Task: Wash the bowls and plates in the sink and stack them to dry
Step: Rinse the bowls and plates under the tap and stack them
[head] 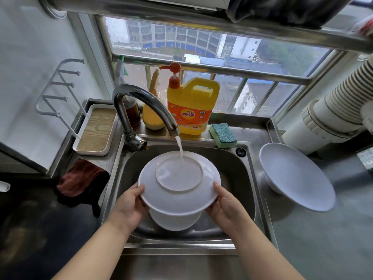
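Both hands grip one white plate (179,178) at its near rim, bottom side up, in the middle of the frame: the left hand (129,207) curls round the lower left edge with its thumb on top, the right hand (226,205) does the same at the lower right edge. Under the plate, partly hidden by it, a white bowl (175,220) sits in the steel sink (245,178). Water (179,148) runs from the curved tap (141,106) onto the far part of the plate's foot ring.

To the right of the sink, on the grey worktop (323,239), a white dish (296,176) stands apart from the sink, tilted on its foot. Left of the sink a reddish cloth (80,178) hangs over the edge, and beyond it lies a white tray with a wooden bottom (94,132).

Behind the sink, along the sill, stand a green and blue sponge (223,135), a yellow soap jug with an orange pump (191,106), a yellow gourd-like scrubber (153,110) and a dark bottle (132,112) behind the tap. A window (201,43) fills the upper middle of the frame.
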A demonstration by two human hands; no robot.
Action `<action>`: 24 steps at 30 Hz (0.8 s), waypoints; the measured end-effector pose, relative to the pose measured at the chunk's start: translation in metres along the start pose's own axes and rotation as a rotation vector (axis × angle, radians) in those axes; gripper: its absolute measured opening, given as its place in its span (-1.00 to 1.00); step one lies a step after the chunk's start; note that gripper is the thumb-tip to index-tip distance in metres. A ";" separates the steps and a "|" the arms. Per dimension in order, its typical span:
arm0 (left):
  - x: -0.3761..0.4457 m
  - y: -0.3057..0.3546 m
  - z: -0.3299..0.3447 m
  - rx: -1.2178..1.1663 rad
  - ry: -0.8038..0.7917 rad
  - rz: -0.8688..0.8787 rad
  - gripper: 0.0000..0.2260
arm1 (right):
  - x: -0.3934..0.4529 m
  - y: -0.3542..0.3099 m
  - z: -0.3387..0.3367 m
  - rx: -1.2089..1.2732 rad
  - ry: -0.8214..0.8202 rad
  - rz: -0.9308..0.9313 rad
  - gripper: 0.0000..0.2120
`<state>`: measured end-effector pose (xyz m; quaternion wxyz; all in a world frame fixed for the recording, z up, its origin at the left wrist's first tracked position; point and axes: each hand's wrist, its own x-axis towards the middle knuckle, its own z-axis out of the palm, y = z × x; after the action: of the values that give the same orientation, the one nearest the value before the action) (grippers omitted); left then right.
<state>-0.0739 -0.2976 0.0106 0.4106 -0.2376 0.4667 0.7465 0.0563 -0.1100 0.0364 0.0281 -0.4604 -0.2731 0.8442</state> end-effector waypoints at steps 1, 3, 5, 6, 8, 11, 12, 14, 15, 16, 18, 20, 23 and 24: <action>0.000 0.001 -0.002 0.008 -0.008 0.001 -0.77 | 0.000 0.000 0.000 -0.013 -0.002 -0.002 -0.70; 0.000 0.001 -0.005 0.018 -0.017 0.007 -0.74 | 0.000 0.000 -0.001 -0.035 -0.025 -0.011 -0.70; 0.001 0.000 -0.005 0.047 -0.013 0.011 -0.73 | -0.002 0.001 -0.001 -0.036 -0.043 -0.023 -0.71; 0.001 0.000 -0.004 0.071 -0.013 0.011 -0.72 | -0.003 0.002 -0.001 -0.031 -0.046 -0.031 -0.72; 0.000 -0.001 -0.001 0.131 0.010 0.004 -0.70 | -0.006 0.003 -0.001 -0.032 -0.046 -0.071 -0.76; 0.002 -0.002 -0.001 0.186 0.087 -0.030 -0.70 | -0.012 0.000 -0.002 -0.116 -0.041 -0.165 -0.83; 0.004 -0.002 -0.003 0.218 0.101 -0.045 -0.68 | -0.014 -0.002 -0.002 -0.173 -0.038 -0.199 -0.84; 0.005 -0.003 -0.004 0.295 0.119 -0.061 -0.69 | -0.016 -0.007 -0.002 -0.311 -0.013 -0.282 -0.86; 0.005 -0.004 -0.004 0.316 0.117 -0.070 -0.71 | -0.017 -0.009 -0.002 -0.375 0.000 -0.327 -0.87; 0.005 -0.004 -0.003 0.319 0.110 -0.084 -0.74 | -0.018 -0.012 -0.002 -0.433 0.008 -0.370 -0.87; 0.003 -0.004 0.001 0.310 0.085 -0.100 -0.79 | -0.020 -0.016 -0.001 -0.588 0.017 -0.446 -0.90; 0.001 -0.002 0.008 0.326 0.071 -0.092 -0.83 | -0.023 -0.020 -0.003 -0.823 0.033 -0.515 -0.89; 0.000 -0.001 0.017 0.372 0.046 -0.062 -0.84 | -0.026 -0.019 -0.008 -1.186 0.032 -0.673 -0.86; 0.000 -0.001 0.020 0.390 0.036 -0.059 -0.83 | -0.027 -0.018 -0.011 -1.356 0.028 -0.739 -0.87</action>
<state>-0.0725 -0.2798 0.0189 0.4621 -0.1807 0.6025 0.6251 0.0769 -0.0982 0.0606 0.0236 -0.2666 -0.8662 0.4220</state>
